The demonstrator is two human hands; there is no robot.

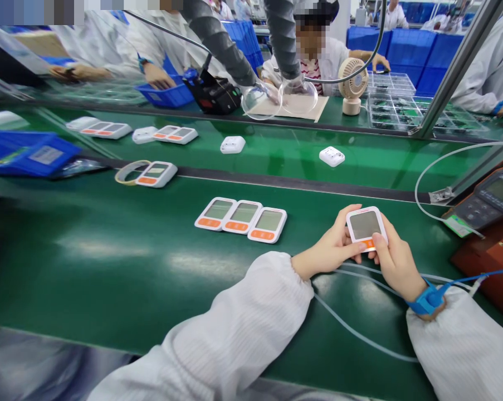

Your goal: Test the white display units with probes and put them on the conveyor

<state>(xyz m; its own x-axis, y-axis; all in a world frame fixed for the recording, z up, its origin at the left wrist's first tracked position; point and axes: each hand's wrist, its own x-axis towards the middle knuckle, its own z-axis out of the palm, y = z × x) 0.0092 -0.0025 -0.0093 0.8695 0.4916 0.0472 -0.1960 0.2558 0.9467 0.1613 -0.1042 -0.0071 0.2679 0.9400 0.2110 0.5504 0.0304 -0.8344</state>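
Note:
Both my hands hold one small white device (365, 225) with a grey screen and an orange strip, just above the green bench. My left hand (328, 249) grips its left edge, fingers curled round it. My right hand (395, 260) grips its right and lower edge, thumb on the front; a blue wrist strap (427, 299) with a blue cord circles that wrist. To the left, three matching devices (242, 219) lie side by side, screens up.
Another device with a tape roll (131, 172) lies further left; more devices and white square parts (331, 156) sit on the belt beyond. A blue bin (28, 151) is at left, a meter (487, 200) at right. Thin tubes cross the bench. People work opposite.

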